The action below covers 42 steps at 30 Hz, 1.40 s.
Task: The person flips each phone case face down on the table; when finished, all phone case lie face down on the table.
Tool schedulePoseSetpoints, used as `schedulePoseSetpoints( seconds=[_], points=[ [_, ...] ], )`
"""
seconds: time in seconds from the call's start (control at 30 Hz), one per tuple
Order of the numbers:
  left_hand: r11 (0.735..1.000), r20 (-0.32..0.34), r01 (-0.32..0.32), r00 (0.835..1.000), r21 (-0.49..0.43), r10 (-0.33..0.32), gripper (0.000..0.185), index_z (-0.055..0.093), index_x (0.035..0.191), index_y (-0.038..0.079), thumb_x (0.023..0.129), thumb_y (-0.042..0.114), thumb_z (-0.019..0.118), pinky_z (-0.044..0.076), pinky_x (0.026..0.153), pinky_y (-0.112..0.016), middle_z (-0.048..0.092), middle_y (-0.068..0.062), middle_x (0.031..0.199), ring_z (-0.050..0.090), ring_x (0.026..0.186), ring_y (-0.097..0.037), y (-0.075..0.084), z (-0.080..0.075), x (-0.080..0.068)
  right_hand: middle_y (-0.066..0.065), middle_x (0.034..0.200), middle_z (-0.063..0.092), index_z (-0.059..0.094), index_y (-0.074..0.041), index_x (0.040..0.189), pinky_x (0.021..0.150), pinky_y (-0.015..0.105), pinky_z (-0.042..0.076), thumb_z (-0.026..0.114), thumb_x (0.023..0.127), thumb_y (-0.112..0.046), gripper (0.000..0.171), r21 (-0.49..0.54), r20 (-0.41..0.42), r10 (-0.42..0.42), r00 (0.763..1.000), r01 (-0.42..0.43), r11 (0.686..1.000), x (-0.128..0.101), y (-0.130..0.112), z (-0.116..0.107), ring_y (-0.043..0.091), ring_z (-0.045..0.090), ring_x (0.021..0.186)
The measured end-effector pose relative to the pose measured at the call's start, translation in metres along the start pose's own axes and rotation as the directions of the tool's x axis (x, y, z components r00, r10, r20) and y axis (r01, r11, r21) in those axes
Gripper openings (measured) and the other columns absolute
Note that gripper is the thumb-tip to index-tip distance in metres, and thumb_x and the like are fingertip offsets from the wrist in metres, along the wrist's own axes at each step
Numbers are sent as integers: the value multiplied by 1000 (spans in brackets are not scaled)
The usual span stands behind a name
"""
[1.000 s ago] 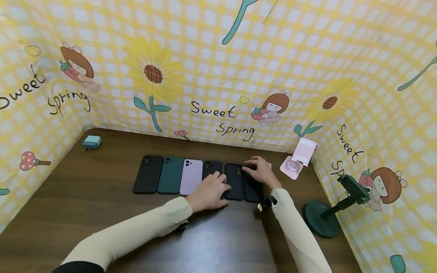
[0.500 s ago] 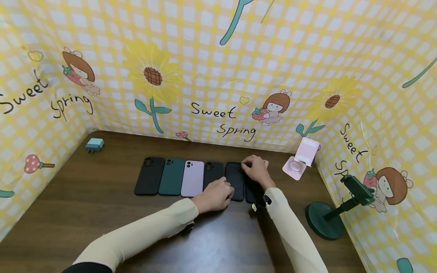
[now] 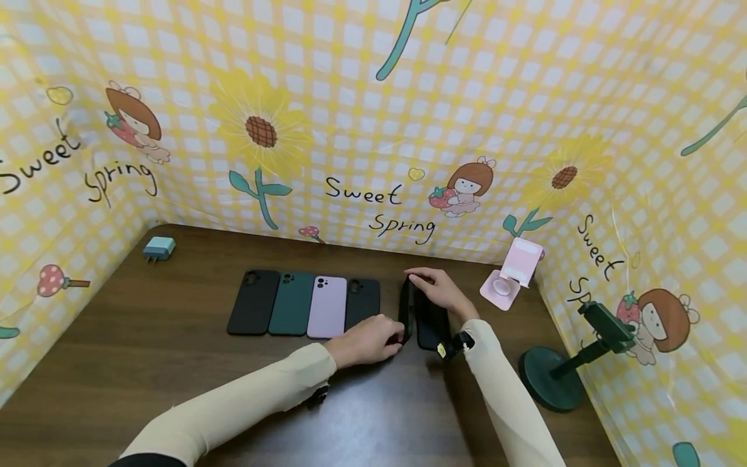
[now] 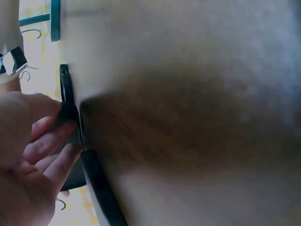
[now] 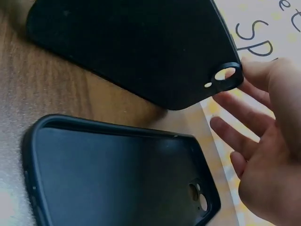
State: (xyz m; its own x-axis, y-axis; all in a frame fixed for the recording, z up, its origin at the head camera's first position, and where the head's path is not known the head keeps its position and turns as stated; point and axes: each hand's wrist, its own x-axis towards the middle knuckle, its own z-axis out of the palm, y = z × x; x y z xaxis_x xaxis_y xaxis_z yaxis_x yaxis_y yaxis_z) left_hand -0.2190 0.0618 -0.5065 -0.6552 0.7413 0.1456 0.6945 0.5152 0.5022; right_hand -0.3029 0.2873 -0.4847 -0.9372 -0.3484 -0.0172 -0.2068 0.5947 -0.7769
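Yellow-checked cloth (image 3: 362,123) backed the wooden table (image 3: 175,363). My left hand (image 3: 367,340) and right hand (image 3: 445,290) pinched opposite ends of a black phone case (image 3: 406,308) (tilted on edge), between a flat case (image 3: 431,325) and a four-case row (image 3: 327,308).

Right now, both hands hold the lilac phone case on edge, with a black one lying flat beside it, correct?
No: the head view shows the raised case is black, not lilac. Left hand and right hand hold it, with the flat case alongside.
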Motion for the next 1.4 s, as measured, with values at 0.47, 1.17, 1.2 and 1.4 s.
schedulePoseSetpoints(
  seconds=[0.47,1.17,1.2,1.4],
  points=[
    [962,-205,-54,972,267,111,68,55,148,8,92,38,77,57,93,-37,60,-10,136,62,114,-22,1,-2,-4,13,139,66,63,-5,140,106,51,50,55,107,-30,42,-5,12,-39,999,39,999,2,-1,7,30,64,124],
    [904,-118,121,990,410,-79,77,58,143,-1,94,58,66,52,95,-41,69,-15,129,60,112,-27,-4,-3,-7,7,145,64,63,-17,142,100,52,29,71,98,-26,46,-398,115,-90,989,129,908,-8,9,12,30,56,137],
    [902,-110,129,990,413,-92,77,58,143,-1,95,58,65,52,96,-41,68,-15,130,60,113,-28,-5,-2,-7,7,145,64,64,-17,142,98,50,29,70,98,-26,45,-409,122,-95,988,137,902,-8,9,13,30,56,137],
    [879,-88,165,986,447,-140,73,60,142,0,98,58,61,52,99,-42,66,-17,134,58,120,-30,-4,2,-6,8,149,60,65,-16,140,99,51,28,68,100,-26,42,-424,145,-99,984,152,893,-4,8,20,30,54,139]
  ],
)
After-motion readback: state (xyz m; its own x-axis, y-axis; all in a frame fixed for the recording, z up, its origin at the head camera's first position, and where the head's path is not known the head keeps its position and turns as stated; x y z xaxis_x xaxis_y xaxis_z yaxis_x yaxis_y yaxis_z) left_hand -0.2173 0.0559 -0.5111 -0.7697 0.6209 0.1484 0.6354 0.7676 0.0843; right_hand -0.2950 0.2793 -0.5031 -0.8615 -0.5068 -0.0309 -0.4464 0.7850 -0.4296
